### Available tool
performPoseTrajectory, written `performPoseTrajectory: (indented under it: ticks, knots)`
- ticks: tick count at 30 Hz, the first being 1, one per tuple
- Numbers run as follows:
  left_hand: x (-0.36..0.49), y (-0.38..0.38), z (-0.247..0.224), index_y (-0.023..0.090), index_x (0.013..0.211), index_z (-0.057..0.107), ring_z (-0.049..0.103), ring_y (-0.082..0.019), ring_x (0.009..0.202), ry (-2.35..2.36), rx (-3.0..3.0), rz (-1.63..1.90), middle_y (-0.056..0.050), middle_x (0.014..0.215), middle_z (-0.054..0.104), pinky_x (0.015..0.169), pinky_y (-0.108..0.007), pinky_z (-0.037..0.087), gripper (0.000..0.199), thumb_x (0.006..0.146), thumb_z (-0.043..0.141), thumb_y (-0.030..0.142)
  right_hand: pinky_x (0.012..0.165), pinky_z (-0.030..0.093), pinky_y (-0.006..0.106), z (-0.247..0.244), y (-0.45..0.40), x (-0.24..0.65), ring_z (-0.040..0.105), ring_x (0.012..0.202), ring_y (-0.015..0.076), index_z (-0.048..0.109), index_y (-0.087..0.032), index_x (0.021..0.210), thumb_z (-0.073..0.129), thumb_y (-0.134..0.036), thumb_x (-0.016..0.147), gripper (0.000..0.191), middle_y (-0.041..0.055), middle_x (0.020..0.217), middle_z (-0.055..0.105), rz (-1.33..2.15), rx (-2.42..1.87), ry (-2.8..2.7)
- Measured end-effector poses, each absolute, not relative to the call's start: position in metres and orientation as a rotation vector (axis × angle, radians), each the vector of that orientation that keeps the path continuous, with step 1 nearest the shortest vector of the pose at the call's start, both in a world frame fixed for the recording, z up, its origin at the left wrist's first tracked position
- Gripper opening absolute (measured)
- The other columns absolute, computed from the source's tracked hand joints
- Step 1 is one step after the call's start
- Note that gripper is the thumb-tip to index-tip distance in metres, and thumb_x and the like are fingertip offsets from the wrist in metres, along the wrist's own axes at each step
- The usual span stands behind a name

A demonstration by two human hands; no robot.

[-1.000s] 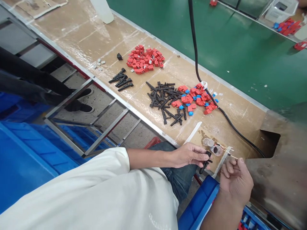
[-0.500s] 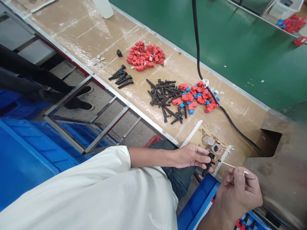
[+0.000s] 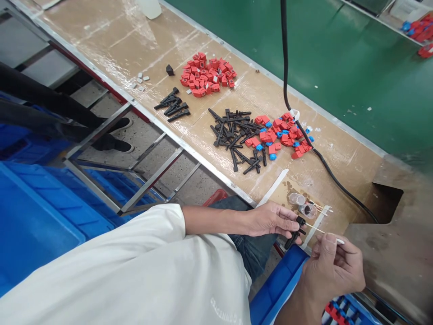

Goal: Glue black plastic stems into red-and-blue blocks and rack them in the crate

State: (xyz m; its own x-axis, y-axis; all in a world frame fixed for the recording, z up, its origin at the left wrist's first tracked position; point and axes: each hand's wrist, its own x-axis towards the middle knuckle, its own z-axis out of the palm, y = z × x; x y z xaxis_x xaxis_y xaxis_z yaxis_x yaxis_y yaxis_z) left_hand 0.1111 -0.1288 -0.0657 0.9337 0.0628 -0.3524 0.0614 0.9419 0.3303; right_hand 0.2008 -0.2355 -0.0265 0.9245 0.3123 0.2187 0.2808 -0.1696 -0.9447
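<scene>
My left hand (image 3: pixel 272 220) is closed around a black plastic part (image 3: pixel 295 234), a stick-like piece with a square head and side pegs. Pinched in my right hand (image 3: pixel 334 264) is a cotton swab (image 3: pixel 316 228), one white end showing above my fingers. Its far tip meets the head of the black part; whether it touches the surface or sits in an opening I cannot tell. Just beyond stand two small clear cups, one pale (image 3: pixel 297 199) and one with dark contents (image 3: pixel 308 210). More swabs (image 3: pixel 324 208) lie beside them.
Along the bench (image 3: pixel 189 140) lie loose black parts (image 3: pixel 233 131), red-and-blue pieces (image 3: pixel 284 133) and a heap of red pieces (image 3: pixel 208 74). A black cable (image 3: pixel 329 171) crosses the bench. A blue bin (image 3: pixel 279 286) stands below its edge. Another person's legs (image 3: pixel 67 117) show at left.
My right hand has moved left, bringing the swab's dark tip from just apart up to the black part's head. My left hand keeps hold of the part. The view has shifted slightly.
</scene>
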Motion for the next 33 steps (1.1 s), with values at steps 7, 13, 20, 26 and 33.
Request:
performPoseTrajectory:
  ticks: [7, 13, 20, 26, 33]
  knots:
    - [0.112, -0.130, -0.070, 0.008, 0.087, 0.073, 0.069, -0.010, 0.069, 0.397, 0.345, 0.048, -0.004, 0.079, 0.071, 0.060, -0.017, 0.048, 0.054, 0.050, 0.097, 0.040, 0.047, 0.047, 0.028, -0.033, -0.238, 0.197, 0.058, 0.055, 0.0135, 0.067, -0.018, 0.085, 0.073, -0.027, 0.085, 0.011, 0.0003, 0.073, 0.064, -0.105, -1.720, -0.703]
    - [0.103, -0.137, -0.063, 0.008, 0.081, 0.072, 0.068, -0.010, 0.065, 0.407, 0.397, 0.041, -0.004, 0.074, 0.070, 0.057, -0.016, 0.046, 0.050, 0.051, 0.096, 0.041, 0.056, 0.054, 0.030, -0.030, -0.254, 0.195, 0.065, 0.064, 0.0165, 0.067, -0.021, 0.091, 0.065, -0.020, 0.089, 0.003, 0.0025, 0.078, 0.068, -0.269, -1.841, -1.071]
    - [0.095, -0.140, -0.058, 0.007, 0.082, 0.072, 0.064, -0.007, 0.060, 0.402, 0.448, 0.014, -0.004, 0.072, 0.070, 0.053, -0.012, 0.046, 0.031, 0.065, 0.090, 0.027, 0.065, 0.052, 0.027, -0.010, -0.267, 0.195, 0.064, 0.077, 0.0139, 0.057, -0.022, 0.109, 0.060, -0.009, 0.091, 0.022, 0.0042, 0.086, 0.068, -0.236, -1.855, -1.466]
    - [0.085, -0.135, -0.050, 0.006, 0.079, 0.069, 0.067, -0.008, 0.062, 0.403, 0.392, -0.064, -0.005, 0.075, 0.070, 0.051, -0.009, 0.049, 0.022, 0.068, 0.086, 0.017, 0.069, 0.052, 0.027, -0.001, -0.272, 0.190, 0.063, 0.082, 0.0146, 0.058, -0.021, 0.112, 0.058, -0.005, 0.090, 0.027, 0.0061, 0.091, 0.068, -0.166, -1.755, -1.530]
    - [0.077, -0.128, -0.049, 0.006, 0.079, 0.070, 0.069, -0.010, 0.061, 0.409, 0.356, -0.128, -0.006, 0.076, 0.071, 0.050, -0.008, 0.051, 0.012, 0.071, 0.079, 0.006, 0.068, 0.051, 0.026, 0.003, -0.276, 0.187, 0.061, 0.079, 0.0145, 0.058, -0.020, 0.111, 0.053, -0.003, 0.092, 0.025, 0.0061, 0.087, 0.065, -0.114, -1.759, -1.604]
